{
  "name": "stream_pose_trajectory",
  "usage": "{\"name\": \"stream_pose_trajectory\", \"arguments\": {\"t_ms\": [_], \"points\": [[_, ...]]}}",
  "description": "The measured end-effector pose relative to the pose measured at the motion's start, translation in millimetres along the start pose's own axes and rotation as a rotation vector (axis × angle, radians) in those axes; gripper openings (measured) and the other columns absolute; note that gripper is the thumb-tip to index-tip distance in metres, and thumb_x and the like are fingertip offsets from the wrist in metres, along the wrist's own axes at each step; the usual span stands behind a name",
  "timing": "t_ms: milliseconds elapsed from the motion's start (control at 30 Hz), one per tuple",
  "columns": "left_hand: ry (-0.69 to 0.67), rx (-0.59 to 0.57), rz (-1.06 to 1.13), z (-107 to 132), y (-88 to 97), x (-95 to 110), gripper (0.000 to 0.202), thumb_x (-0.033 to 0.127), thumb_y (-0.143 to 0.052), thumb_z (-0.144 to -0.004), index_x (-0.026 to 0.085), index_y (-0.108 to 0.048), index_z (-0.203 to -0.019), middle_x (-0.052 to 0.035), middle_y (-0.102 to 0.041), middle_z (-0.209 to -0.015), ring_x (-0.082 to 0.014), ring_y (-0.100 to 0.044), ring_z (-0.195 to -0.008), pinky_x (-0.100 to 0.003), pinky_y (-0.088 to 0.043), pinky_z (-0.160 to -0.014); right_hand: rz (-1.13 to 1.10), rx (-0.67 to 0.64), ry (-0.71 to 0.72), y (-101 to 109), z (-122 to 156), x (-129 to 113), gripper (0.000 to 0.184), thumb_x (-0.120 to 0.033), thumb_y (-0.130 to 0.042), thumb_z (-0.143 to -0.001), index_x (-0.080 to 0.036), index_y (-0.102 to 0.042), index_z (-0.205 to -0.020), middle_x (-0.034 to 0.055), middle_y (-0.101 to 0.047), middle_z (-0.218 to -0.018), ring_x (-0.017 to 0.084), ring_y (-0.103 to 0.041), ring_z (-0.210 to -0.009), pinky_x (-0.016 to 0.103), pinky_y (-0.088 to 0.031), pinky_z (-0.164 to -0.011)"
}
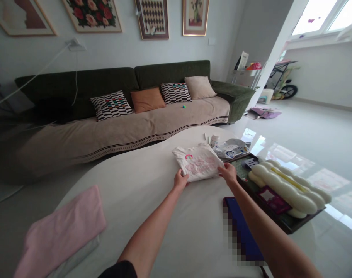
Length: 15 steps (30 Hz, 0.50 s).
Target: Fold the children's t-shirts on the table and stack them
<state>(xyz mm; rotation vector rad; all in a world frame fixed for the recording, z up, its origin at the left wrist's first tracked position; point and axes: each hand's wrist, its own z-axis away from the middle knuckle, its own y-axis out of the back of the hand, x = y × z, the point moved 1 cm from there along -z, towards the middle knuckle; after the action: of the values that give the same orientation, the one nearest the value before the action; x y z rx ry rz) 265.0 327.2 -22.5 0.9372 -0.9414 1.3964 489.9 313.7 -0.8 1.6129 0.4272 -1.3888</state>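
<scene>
Shirt, one only, white and folded into a neat block, is lying on the far part of the round table, right in front of you. Your left hand is touching its near left corner with the fingers bent down onto the edge (whether they are pinching cloth or only pressing cannot be told). Your right hand is resting on the near right corner, fingers loosely spread and flat, gripping nothing. A small rainbow and pink printing are showing on the shirt's top face, but the lettering is too blurred to read.

One pink cloth is lying folded at the table's near left edge, well apart from the shirt. One blue pad is sitting under your right forearm, just beside a dark tray. Behind the table, four cushions are leaning on the sofa: two checked, one orange, one beige. Four framed pictures are hanging above.
</scene>
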Motion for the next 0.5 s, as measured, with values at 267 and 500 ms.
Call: {"name": "stream_pose_trajectory", "arguments": {"t_ms": [267,500], "points": [[-0.123,-0.058,-0.135,76.1,109.2,-17.2,0.025,0.013,-0.063,-0.063,0.019,-0.061,-0.087,0.0042,-0.055,-0.059,-0.0101,-0.055,-0.051,-0.022,-0.043,-0.062,0.733,-0.388,0.590,-26.7,79.3,14.9,0.069,-0.002,-0.038,-0.066,-0.029,-0.038,-0.130,0.0038,-0.031,-0.140,0.030,-0.016,-0.131,0.053,-0.030,-0.095],[-0.405,0.419,-0.527,183.8,327.6,-21.9,0.028,0.019,-0.061,-0.063,0.023,-0.063,-0.091,-0.0046,-0.060,-0.097,-0.0218,-0.052,-0.100,-0.033,-0.035,-0.095,0.835,-0.458,0.613,-51.1,110.5,-7.5,0.057,-0.004,-0.034,-0.073,-0.011,-0.041,-0.129,0.0167,-0.043,-0.129,0.029,-0.035,-0.122,0.047,-0.033,-0.096]]}}
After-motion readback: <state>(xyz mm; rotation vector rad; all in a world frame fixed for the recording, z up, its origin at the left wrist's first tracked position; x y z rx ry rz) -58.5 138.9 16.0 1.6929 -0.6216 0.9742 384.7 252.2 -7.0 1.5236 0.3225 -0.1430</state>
